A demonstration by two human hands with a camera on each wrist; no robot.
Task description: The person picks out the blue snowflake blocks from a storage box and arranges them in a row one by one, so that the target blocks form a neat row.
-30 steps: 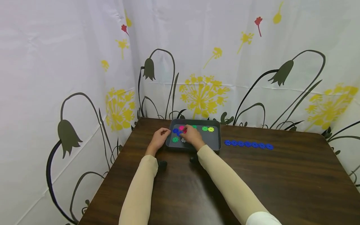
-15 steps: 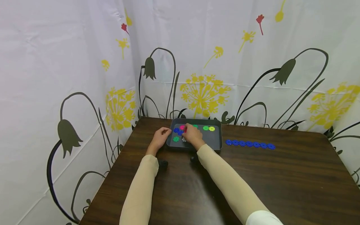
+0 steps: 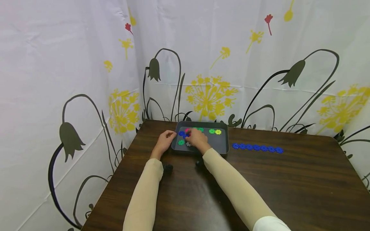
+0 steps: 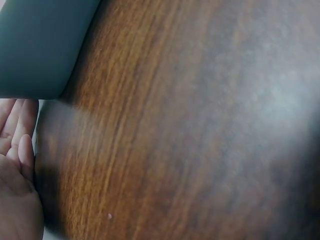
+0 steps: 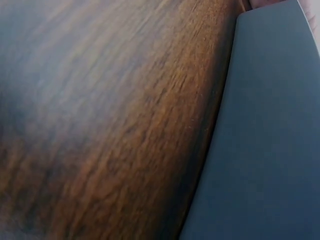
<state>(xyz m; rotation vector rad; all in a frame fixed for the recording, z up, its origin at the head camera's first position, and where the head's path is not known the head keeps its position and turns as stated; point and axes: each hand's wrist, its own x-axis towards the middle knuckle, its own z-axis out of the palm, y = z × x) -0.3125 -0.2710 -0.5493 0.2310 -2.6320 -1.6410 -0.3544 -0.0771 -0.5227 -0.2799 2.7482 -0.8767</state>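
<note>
A dark grey tray (image 3: 214,146) stands near the table's back edge, holding flower-shaped plastic discs. My left hand (image 3: 164,142) is at its left wall with loosely bent fingers; in the left wrist view the hand (image 4: 17,165) lies beside the tray wall (image 4: 40,45). My right hand (image 3: 198,138) reaches over the tray's middle, fingers bent down among the discs. Near its fingertips are blue discs (image 3: 181,133) and a pink disc (image 3: 187,130). A bit of red shows between finger and thumb; whether they pinch that disc is hidden. A green disc (image 3: 181,142) lies nearer the front.
A row of several blue discs (image 3: 257,147) lies on the brown table (image 3: 274,183), right of the tray. Green (image 3: 212,131) and yellow (image 3: 218,132) discs sit at the tray's right. A patterned curtain (image 3: 208,57) hangs behind the table.
My right hand's fingers have shifted slightly over the same discs in the tray. My left hand stays at the tray's left wall. The whole head view has moved a little.
</note>
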